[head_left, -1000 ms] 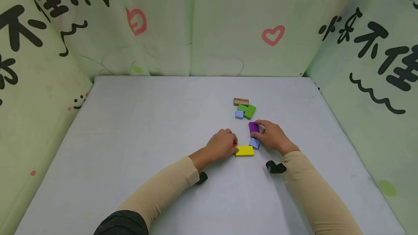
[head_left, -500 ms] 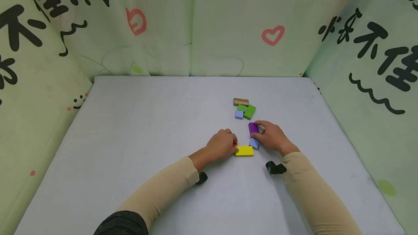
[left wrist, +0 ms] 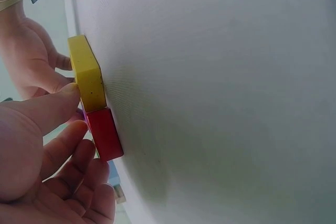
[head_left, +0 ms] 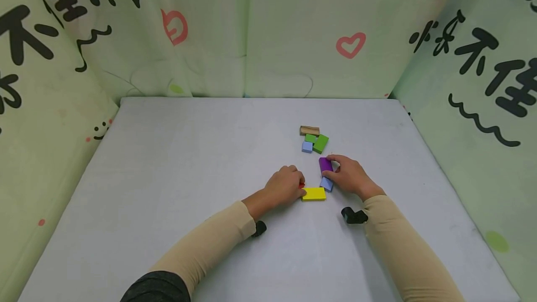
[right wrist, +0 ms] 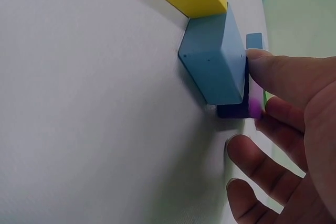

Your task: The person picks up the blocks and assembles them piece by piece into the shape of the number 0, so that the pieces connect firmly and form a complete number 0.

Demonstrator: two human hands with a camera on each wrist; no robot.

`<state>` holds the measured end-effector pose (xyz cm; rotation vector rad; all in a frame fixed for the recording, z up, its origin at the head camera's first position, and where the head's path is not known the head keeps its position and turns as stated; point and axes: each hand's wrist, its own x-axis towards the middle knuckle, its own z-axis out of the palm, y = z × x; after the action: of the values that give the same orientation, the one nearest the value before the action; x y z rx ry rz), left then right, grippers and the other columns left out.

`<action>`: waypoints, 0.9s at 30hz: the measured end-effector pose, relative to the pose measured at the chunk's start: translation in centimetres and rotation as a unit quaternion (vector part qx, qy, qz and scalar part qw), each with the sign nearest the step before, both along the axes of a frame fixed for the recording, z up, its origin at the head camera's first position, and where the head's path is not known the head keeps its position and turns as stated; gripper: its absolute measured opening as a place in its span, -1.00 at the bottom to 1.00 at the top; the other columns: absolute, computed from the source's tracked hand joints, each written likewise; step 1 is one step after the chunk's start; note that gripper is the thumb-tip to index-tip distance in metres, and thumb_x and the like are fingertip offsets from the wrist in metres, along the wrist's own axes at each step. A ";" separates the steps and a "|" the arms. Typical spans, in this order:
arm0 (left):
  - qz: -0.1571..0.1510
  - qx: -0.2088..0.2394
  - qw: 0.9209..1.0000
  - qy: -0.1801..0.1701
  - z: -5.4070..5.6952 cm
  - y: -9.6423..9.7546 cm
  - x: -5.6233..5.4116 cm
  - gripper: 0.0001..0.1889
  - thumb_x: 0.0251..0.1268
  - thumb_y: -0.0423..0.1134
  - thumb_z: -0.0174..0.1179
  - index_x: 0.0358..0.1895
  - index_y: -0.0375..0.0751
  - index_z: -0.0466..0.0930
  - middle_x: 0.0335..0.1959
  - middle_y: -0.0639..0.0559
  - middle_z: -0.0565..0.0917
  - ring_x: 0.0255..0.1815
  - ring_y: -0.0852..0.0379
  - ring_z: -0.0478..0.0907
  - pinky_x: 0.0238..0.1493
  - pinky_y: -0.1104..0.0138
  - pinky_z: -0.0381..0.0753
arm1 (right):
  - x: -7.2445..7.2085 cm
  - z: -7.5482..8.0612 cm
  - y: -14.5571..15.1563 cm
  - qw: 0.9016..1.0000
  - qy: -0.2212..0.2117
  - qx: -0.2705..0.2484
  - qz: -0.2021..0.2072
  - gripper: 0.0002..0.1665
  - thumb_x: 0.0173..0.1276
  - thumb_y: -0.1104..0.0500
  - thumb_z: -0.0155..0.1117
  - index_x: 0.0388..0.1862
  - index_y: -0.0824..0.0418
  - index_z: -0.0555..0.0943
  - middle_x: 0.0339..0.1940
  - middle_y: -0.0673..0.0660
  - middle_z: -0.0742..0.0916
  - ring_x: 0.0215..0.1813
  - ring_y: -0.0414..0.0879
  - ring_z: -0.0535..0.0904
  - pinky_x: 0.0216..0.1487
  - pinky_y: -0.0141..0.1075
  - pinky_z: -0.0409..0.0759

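My left hand is at the left end of a flat yellow block. In the left wrist view, its thumb touches the yellow block and its fingers curl at the adjoining red block, mostly hidden in the head view. My right hand pinches a purple block between thumb and fingers. A light blue block lies between the purple block's near end and the yellow block's right end; in the right wrist view this blue block touches the yellow one.
Farther back on the white table sit a wooden block, two green blocks and another blue block, grouped together. Printed pale green cloth encloses the table's back and sides.
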<state>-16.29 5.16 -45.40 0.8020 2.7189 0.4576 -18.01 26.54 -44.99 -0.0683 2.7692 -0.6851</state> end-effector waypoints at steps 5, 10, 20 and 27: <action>0.001 0.003 1.000 -0.003 0.1 -0.1 0.0 -0.66 0.34 -0.04 0.33 0.06 -0.12 0.69 -0.12 0.03 0.59 -0.14 0.12 0.44 -0.13 0.41 0.52 | 0.0 0.1 0.0 1.000 0.000 -0.002 0.001 -0.25 0.42 0.00 0.31 0.44 0.35 0.36 0.14 0.37 0.60 -0.05 0.16 0.53 0.04 0.00 0.57; -0.001 0.002 1.000 -0.003 0.2 -0.2 0.1 -0.66 0.34 -0.04 0.34 0.06 -0.12 0.69 -0.13 0.02 0.59 -0.15 0.12 0.44 -0.13 0.42 0.52 | 0.0 0.1 0.0 1.000 0.000 -0.004 0.001 -0.26 0.42 0.01 0.32 0.44 0.35 0.36 0.12 0.37 0.60 -0.06 0.15 0.53 0.02 -0.02 0.57; 0.000 0.007 1.000 -0.006 0.1 -0.1 0.0 -0.67 0.34 -0.04 0.33 0.06 -0.13 0.69 -0.13 0.02 0.59 -0.16 0.12 0.44 -0.14 0.42 0.51 | 0.0 0.0 0.1 1.000 -0.001 -0.002 0.006 -0.27 0.44 0.01 0.28 0.45 0.34 0.35 0.16 0.37 0.59 -0.03 0.17 0.52 0.07 0.02 0.56; 0.000 0.004 1.000 -0.006 0.1 -0.1 -0.1 -0.69 0.35 -0.05 0.32 0.04 -0.13 0.69 -0.15 0.03 0.59 -0.17 0.12 0.43 -0.16 0.43 0.50 | -0.1 0.1 0.0 1.000 0.001 -0.005 0.008 -0.28 0.45 0.03 0.27 0.46 0.35 0.35 0.17 0.37 0.59 -0.03 0.16 0.52 0.09 0.02 0.55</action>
<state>-16.37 5.11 -45.33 0.7996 2.7067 0.4724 -18.07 26.54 -44.87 -0.0920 2.7643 -0.6957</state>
